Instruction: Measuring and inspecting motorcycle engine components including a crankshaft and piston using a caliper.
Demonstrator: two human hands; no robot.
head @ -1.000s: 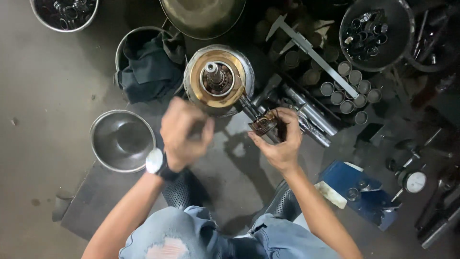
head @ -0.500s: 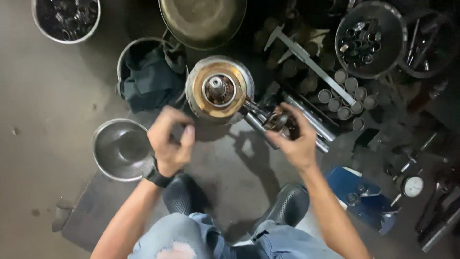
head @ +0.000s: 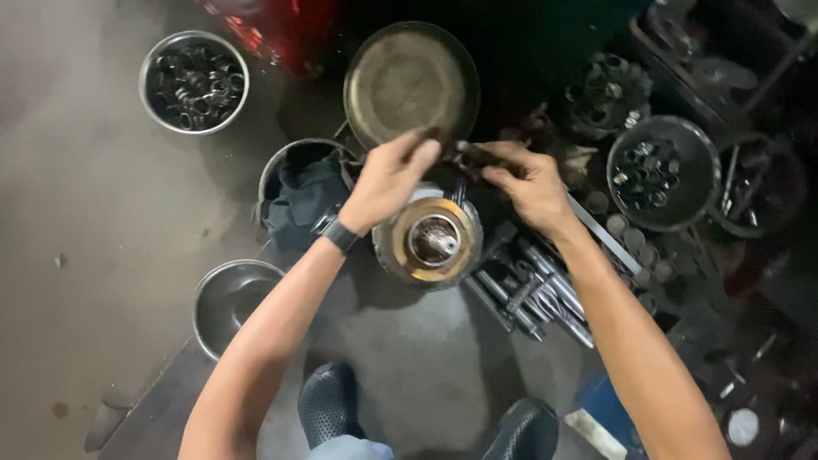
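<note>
a: what's over on the left?

b: a steel bowl of dark metal rings (head: 194, 82) on the floor, and lower down an empty steel bowl (head: 228, 300).

a: and the left hand (head: 390, 179)?

b: fingers pinched shut on one end of a small dark part (head: 464, 154) (too blurred to name), raised over the round brass-faced housing (head: 430, 241).

a: the right hand (head: 530, 183)?

b: curled tight round the other end of that part, the two hands almost touching. further right sits a bowl of small metal pieces (head: 654, 173).
</note>
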